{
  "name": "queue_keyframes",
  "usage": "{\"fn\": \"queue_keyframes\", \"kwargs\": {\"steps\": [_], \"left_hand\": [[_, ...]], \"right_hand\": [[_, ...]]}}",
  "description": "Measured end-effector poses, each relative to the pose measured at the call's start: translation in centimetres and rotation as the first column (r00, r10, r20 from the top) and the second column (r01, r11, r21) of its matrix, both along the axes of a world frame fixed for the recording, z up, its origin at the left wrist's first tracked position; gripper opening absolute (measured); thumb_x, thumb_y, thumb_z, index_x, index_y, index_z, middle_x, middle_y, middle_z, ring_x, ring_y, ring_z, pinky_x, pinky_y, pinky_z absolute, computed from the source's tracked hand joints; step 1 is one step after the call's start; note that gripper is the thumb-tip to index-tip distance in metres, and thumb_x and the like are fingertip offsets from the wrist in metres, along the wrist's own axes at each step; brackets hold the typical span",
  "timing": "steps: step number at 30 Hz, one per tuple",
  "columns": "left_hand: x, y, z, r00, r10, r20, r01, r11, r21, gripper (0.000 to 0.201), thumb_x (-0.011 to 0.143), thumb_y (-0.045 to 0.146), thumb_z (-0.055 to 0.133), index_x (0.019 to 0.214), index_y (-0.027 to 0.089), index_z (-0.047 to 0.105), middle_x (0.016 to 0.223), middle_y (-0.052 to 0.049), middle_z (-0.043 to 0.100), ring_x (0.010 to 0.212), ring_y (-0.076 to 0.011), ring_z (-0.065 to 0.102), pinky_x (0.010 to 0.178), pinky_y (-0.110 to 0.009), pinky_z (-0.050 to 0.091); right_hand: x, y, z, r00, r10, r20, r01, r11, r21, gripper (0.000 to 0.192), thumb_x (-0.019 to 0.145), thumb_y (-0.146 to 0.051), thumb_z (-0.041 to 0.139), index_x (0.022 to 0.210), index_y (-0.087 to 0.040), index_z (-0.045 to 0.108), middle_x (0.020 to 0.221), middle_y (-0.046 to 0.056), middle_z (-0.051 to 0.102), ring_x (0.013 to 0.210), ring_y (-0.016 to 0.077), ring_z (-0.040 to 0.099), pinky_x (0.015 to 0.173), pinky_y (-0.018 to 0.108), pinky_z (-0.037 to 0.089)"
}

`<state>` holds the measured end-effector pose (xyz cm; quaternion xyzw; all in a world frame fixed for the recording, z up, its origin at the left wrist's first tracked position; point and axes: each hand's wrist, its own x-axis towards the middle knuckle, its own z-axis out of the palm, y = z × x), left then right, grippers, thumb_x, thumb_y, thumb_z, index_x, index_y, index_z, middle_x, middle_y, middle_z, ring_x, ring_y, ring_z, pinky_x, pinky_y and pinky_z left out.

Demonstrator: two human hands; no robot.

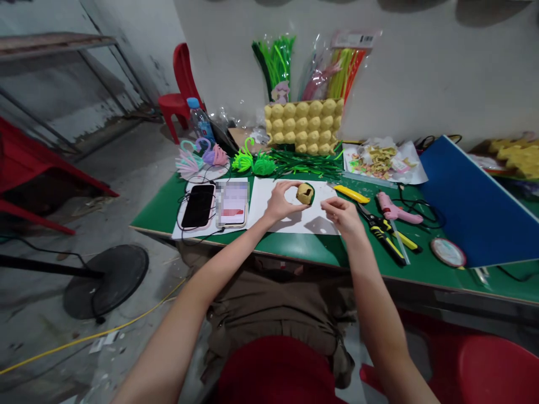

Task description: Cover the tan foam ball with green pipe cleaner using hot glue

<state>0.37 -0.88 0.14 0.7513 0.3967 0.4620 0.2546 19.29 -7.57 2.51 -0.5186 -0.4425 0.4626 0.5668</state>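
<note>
My left hand [285, 202] grips a small rounded piece of yellow egg carton [305, 194] between thumb and fingers, above a white paper sheet [269, 221]. The piece has a dark hole in its face and a dark green strip along its right edge. Just right of it, apart from it, my right hand [340, 213] is closed in a pinch; anything between its fingertips is too small to make out. Near my right hand lie a yellow utility knife [351, 194], black and yellow pliers [383, 235] and a pink glue gun [396, 210].
Two phones [199, 206] with cables lie at left. Behind stand a yellow egg tray [304, 120], fuzzy pipe-cleaner swans [248, 160] and green pipe cleaners [307, 164]. A blue board [480, 207] leans at right beside a tape roll [448, 252]. Paper scraps [379, 156] lie further back.
</note>
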Motion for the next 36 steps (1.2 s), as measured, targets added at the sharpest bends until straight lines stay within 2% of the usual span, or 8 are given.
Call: {"fn": "queue_keyframes", "kwargs": {"steps": [4,8,13,16,19,24,28,36], "left_hand": [[-0.1,0.3,-0.5,0.998,0.024,-0.051,-0.033,0.984,-0.177,0.054,0.059,0.026,0.094,0.108,0.02,0.073,0.117,-0.008,0.075,0.118,-0.0309,0.065,0.105,-0.049,0.051],[-0.4,0.5,-0.9,0.995,-0.02,-0.094,-0.004,0.969,-0.248,0.055,0.057,0.025,0.092,0.108,0.021,0.074,0.116,-0.008,0.074,0.12,-0.0343,0.064,0.106,-0.054,0.05],[-0.5,0.9,-2.0,0.999,-0.05,-0.01,0.046,0.963,-0.264,0.052,0.054,0.027,0.091,0.102,0.023,0.074,0.11,-0.007,0.073,0.109,-0.0295,0.067,0.102,-0.05,0.056],[-0.5,1.2,-2.7,0.998,-0.068,0.011,0.068,0.958,-0.28,0.052,0.054,0.026,0.09,0.103,0.021,0.073,0.11,-0.008,0.073,0.105,-0.0271,0.068,0.098,-0.047,0.058],[-0.4,1.3,-2.9,0.998,-0.059,-0.001,0.056,0.962,-0.268,0.054,0.053,0.025,0.091,0.104,0.021,0.073,0.108,-0.007,0.073,0.106,-0.0276,0.067,0.1,-0.048,0.057],[-0.3,1.2,-2.7,0.998,-0.039,-0.055,0.023,0.966,-0.256,0.053,0.054,0.027,0.091,0.104,0.023,0.073,0.109,-0.007,0.074,0.11,-0.0299,0.066,0.104,-0.052,0.053],[-0.3,1.0,-2.4,0.998,-0.036,-0.042,0.023,0.961,-0.277,0.055,0.054,0.024,0.091,0.105,0.022,0.073,0.11,-0.008,0.073,0.11,-0.0305,0.066,0.103,-0.052,0.054],[-0.6,0.8,-1.9,0.999,-0.008,-0.05,-0.005,0.967,-0.253,0.053,0.054,0.023,0.091,0.104,0.024,0.072,0.111,-0.007,0.074,0.113,-0.0324,0.065,0.101,-0.054,0.055]], "right_hand": [[3.3,0.4,2.8,0.996,-0.004,0.093,-0.003,0.997,0.078,0.048,0.051,-0.063,0.09,0.067,-0.022,0.07,0.056,-0.002,0.061,0.042,0.0076,0.039,0.041,0.025,0.029],[4.4,5.7,5.7,0.924,0.075,0.374,-0.143,0.977,0.156,0.039,0.072,-0.057,0.081,0.088,-0.021,0.079,0.066,0.002,0.071,0.055,0.0134,0.058,0.053,0.027,0.047],[1.0,15.9,6.2,0.437,0.072,0.896,-0.394,0.912,0.119,0.014,0.075,-0.022,0.078,0.089,-0.02,0.082,0.091,0.007,0.082,0.079,0.0231,0.071,0.079,0.036,0.056],[-1.6,20.1,5.1,0.194,0.084,0.977,-0.471,0.882,0.018,0.026,0.075,-0.013,0.076,0.1,-0.019,0.083,0.111,0.011,0.081,0.099,0.0281,0.074,0.092,0.038,0.055],[-3.2,22.1,3.9,0.043,0.125,0.991,-0.469,0.879,-0.09,0.03,0.074,-0.008,0.077,0.1,-0.022,0.083,0.112,0.011,0.081,0.104,0.0296,0.073,0.092,0.037,0.054],[-3.8,23.1,3.2,0.023,0.154,0.988,-0.45,0.884,-0.128,0.021,0.072,-0.005,0.077,0.077,-0.025,0.082,0.091,0.007,0.082,0.094,0.0259,0.073,0.085,0.033,0.052],[-3.4,23.2,3.7,0.043,0.132,0.99,-0.435,0.895,-0.101,0.019,0.073,-0.004,0.073,0.079,-0.022,0.08,0.089,0.008,0.08,0.093,0.0266,0.072,0.087,0.035,0.051],[-1.2,23.3,5.7,0.284,0.012,0.959,-0.37,0.924,0.098,0.021,0.081,-0.005,0.061,0.094,-0.016,0.073,0.096,0.01,0.078,0.09,0.0267,0.068,0.088,0.04,0.053]]}}
